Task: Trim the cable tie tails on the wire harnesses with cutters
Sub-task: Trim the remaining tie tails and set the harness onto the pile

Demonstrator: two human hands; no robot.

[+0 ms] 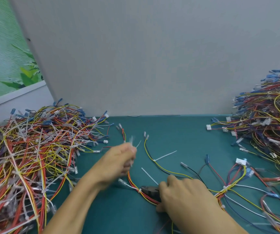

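Observation:
One wire harness (163, 168) of red, yellow, black and white wires lies spread on the green mat. Two white cable tie tails stick out of it, one (165, 156) near its middle and one (149, 176) lower down. My left hand (119, 162), blurred by motion, pinches several cut white tie tails (133, 142) above the mat. My right hand (181, 195) grips dark cutters (150, 191), whose jaws sit at a white tie on the red and yellow bundle.
A big heap of harnesses with long white tie tails (28, 157) fills the left side. Another heap (267, 125) rises at the right. A grey partition wall (152, 56) stands behind the green mat (178, 132).

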